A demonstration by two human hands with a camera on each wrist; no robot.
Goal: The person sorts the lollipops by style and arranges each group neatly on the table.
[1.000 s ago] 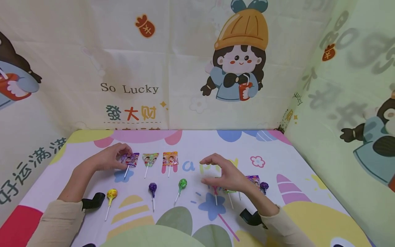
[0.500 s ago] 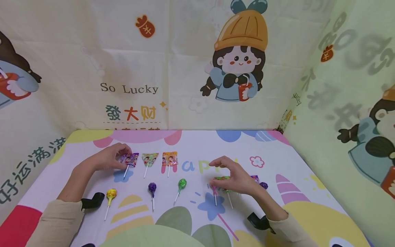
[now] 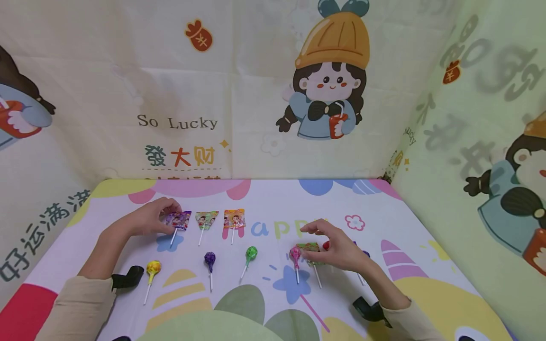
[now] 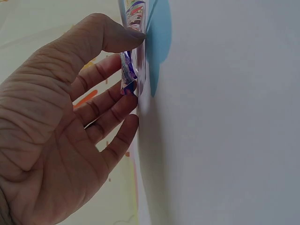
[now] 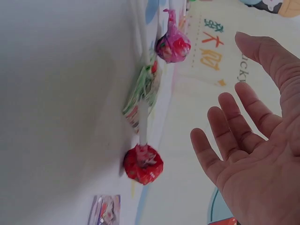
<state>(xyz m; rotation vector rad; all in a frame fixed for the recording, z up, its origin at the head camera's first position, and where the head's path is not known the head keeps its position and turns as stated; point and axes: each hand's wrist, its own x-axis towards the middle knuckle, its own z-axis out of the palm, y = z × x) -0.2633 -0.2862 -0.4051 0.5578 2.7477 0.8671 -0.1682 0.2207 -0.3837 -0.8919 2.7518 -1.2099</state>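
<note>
At the left of the table, my left hand (image 3: 147, 219) pinches the edge of a flat purple-wrapped lollipop (image 3: 180, 220) lying there; in the left wrist view the thumb (image 4: 124, 40) is on one side of the wrapper. Beside it lie a green-wrapped flat lollipop (image 3: 207, 219) and an orange-wrapped one (image 3: 234, 219). My right hand (image 3: 341, 248), fingers spread and holding nothing, hovers over the right-hand group. Nearest it are a pink ball lollipop (image 3: 295, 253), another green flat lollipop (image 3: 314, 248) and a red ball lollipop (image 5: 143, 164). The hand partly hides a purple-wrapped lollipop (image 5: 107, 210).
A front row holds a yellow ball lollipop (image 3: 153, 267), a purple one (image 3: 209, 259) and a green one (image 3: 251, 253), spaced apart. The patterned table (image 3: 273, 199) meets printed cloth walls (image 3: 256, 94) at its back and sides.
My right hand has moved right and slightly down, uncovering the pink lollipop and part of the red one. My left hand stays on the purple-wrapped lollipop.
</note>
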